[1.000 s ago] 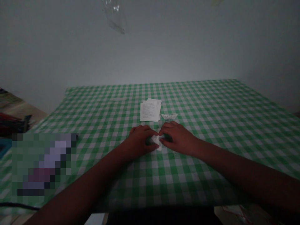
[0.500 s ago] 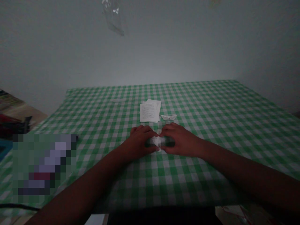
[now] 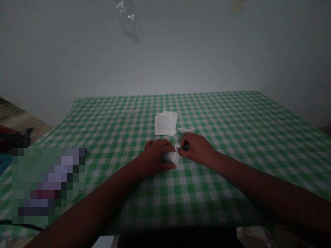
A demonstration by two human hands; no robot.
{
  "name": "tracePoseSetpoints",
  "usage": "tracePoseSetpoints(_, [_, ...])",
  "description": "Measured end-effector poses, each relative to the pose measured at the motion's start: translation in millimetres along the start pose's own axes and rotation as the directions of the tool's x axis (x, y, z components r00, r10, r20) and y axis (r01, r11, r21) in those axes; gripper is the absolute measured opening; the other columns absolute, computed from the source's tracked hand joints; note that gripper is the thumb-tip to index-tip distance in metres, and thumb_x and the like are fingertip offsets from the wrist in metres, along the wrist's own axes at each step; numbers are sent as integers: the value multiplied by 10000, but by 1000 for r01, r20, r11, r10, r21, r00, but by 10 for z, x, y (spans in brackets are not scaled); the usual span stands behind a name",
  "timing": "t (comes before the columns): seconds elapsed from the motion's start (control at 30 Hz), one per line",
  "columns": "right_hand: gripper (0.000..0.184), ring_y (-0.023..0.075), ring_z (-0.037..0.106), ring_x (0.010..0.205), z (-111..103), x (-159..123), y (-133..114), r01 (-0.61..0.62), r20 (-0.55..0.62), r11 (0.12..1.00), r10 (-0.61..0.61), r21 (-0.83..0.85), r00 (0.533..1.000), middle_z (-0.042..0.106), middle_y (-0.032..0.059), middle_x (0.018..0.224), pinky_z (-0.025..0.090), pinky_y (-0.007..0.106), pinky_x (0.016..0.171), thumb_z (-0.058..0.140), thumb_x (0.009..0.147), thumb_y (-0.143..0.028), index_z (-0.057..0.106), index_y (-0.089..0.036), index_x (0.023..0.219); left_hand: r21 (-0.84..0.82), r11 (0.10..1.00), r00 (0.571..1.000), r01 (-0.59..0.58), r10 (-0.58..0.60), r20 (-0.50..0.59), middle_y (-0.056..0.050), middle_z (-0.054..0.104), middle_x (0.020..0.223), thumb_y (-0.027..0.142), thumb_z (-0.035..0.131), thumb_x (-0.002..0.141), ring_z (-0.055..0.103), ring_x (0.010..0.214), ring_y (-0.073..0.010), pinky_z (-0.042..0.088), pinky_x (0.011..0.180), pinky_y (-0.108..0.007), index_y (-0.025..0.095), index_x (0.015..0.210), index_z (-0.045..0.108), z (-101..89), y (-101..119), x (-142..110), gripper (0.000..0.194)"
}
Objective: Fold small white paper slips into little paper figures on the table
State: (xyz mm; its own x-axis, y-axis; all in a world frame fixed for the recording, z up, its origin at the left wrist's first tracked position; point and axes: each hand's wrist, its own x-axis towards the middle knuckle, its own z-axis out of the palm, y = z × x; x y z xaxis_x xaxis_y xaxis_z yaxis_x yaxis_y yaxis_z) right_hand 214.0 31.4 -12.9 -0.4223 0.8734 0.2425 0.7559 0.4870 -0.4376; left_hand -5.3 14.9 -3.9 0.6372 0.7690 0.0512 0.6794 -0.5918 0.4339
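At the left edge of the gingham cloth [image 3: 207, 113] sits a pixelated lump [image 3: 48, 184], too blurred to name. My left hand [image 3: 152, 158] lies flat, fingers together, pressing the folded paper [image 3: 174, 156] down near the cloth's middle, while my right hand [image 3: 196, 150] curls its fingertips to pinch the paper's right edge. Even pressure should stop it sliding. Just ahead lie a paper stack [image 3: 165, 124] and, right of it, a small paper boat [image 3: 185, 130], close to my right knuckles
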Motion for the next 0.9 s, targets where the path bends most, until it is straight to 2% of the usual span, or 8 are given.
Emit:
tracePoseSetpoints(0.13, [183, 160, 562, 688, 17, 76, 82, -80, -18, 997, 80, 20, 997, 618, 5, 759, 392, 281, 611, 711, 741, -311, 561, -208, 725, 0, 1000, 1000, 2, -2, 0, -40, 594, 1275, 462, 789, 712, 512, 1190, -288, 291, 1012, -491, 291, 1170, 618, 0, 7, 4, 518])
tracePoseSetpoints(0.37, [155, 161, 562, 686, 38, 112, 86, -114, -60, 993, 113, -2, 992, 618, 7, 746, 398, 290, 622, 683, 761, -293, 567, -207, 708, 10, 1000, 1000, -3, 3, -10, -33, 587, 1270, 462, 789, 708, 516, 1176, -287, 292, 1015, -492, 293, 1168, 615, 7, -5, 2, 520])
tracePoseSetpoints(0.53, [77, 165, 566, 724, -14, 68, 101, -56, -46, 998, 57, 19, 997, 597, 13, 762, 416, 293, 661, 639, 783, -236, 582, -199, 747, 11, 1000, 1000, -12, 12, -4, -38, 587, 1258, 461, 790, 709, 517, 1153, -279, 307, 998, -470, 288, 1178, 618, 8, -9, -1, 528])
tracePoseSetpoints(0.73, [122, 193, 596, 804, -59, -88, -21, 75, 38, 997, -74, -30, 997, 628, 21, 815, 432, 316, 727, 680, 775, -294, 603, -203, 801, 8, 1000, 1000, -11, 11, 5, -31, 582, 1243, 480, 787, 700, 503, 1157, -284, 298, 1016, -476, 306, 1177, 631, -14, 11, -14, 531])
tracePoseSetpoints(0.9, [132, 196, 597, 794, -53, -39, -31, 22, 19, 994, -20, -111, 1000, 631, 23, 804, 413, 317, 701, 681, 777, -298, 590, -203, 760, -1, 1000, 1000, -16, 16, 16, -17, 581, 1256, 463, 790, 708, 511, 1155, -275, 297, 1001, -468, 311, 1176, 623, -35, 32, -14, 519])
